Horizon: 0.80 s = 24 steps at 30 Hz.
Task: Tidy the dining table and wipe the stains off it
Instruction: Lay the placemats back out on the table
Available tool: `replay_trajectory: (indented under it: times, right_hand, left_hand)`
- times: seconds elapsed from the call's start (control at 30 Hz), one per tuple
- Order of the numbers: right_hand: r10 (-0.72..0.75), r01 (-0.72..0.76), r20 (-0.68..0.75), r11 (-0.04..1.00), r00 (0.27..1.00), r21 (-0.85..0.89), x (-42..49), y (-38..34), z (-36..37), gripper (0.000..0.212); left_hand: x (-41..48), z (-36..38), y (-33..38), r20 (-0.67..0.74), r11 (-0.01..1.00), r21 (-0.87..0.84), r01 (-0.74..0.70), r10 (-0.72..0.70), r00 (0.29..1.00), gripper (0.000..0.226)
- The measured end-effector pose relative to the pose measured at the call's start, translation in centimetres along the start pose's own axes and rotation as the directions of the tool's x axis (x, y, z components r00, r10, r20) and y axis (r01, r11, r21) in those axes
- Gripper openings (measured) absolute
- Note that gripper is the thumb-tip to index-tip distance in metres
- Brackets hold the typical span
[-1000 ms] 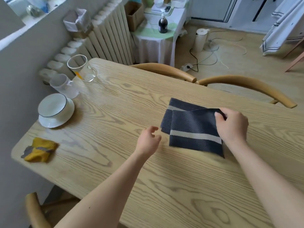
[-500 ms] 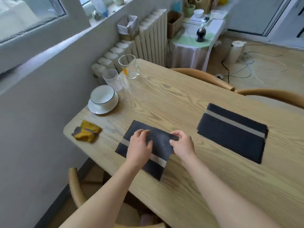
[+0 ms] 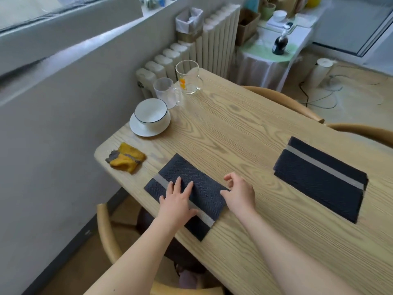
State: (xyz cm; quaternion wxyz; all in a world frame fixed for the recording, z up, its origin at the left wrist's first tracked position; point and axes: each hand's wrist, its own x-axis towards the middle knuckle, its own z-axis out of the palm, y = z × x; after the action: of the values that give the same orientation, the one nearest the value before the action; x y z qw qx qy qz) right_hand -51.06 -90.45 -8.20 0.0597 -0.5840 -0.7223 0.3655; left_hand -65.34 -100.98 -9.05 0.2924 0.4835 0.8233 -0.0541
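A dark placemat with a grey stripe lies flat near the front left edge of the wooden dining table. My left hand presses on it with straight fingers. My right hand hovers at the mat's right corner, fingers loosely curled and holding nothing. A second dark striped placemat lies flat to the right. A crumpled yellow and grey cloth sits at the table's left corner.
A white bowl on a saucer, a frosted cup and a clear glass mug stand along the table's left end by the radiator. Wooden chairs flank the far side, and another chair is below me.
One placemat was carried from the pair at the right to the table's left front. Both hands laid it down; my right hand has now let go of its corner.
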Motion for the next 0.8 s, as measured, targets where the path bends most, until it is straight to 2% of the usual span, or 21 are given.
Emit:
replay_trajectory:
  times: [0.17,0.3,0.37,0.47,0.6,0.7,0.8]
  right_hand:
    - [-0.003,-0.001,-0.088,0.999,0.996,-0.045,1.5,1.6,-3.5,0.023]
    - [0.135,-0.147,-0.244,0.989,0.96,-0.031,3.0,5.0,-8.1,0.021]
    - [0.268,-0.268,-0.329,0.962,0.906,0.046,3.6,7.1,-10.4,0.024]
    - [0.483,-0.484,-0.404,0.868,0.777,0.107,4.0,11.1,-13.7,0.039]
    - [0.68,-0.702,-0.384,0.704,0.625,0.104,3.8,15.2,-16.0,0.069]
    - [0.753,-0.759,-0.359,0.631,0.552,0.157,3.9,16.9,-16.1,0.078]
    - [0.822,-0.732,-0.306,0.568,0.48,0.377,4.0,17.5,-16.0,0.063]
  left_hand:
    - [1.2,-1.7,2.0,-0.158,0.996,0.015,-0.088,0.089,0.983,0.07]
    - [3.5,-3.7,6.5,-0.191,0.973,-0.058,-0.222,0.207,0.959,0.062]
    - [4.9,-4.4,9.1,-0.179,0.95,-0.123,-0.287,0.264,0.948,0.062]
    - [6.6,-4.7,12.8,-0.13,0.915,-0.181,-0.36,0.34,0.931,0.061]
    - [8.6,-4.5,16.6,-0.025,0.899,-0.203,-0.389,0.393,0.919,0.062]
    - [9.7,-4.3,18.3,0.043,0.898,-0.24,-0.369,0.389,0.92,0.063]
    - [10.5,-3.9,19.2,0.076,0.89,-0.334,-0.311,0.355,0.932,0.063]
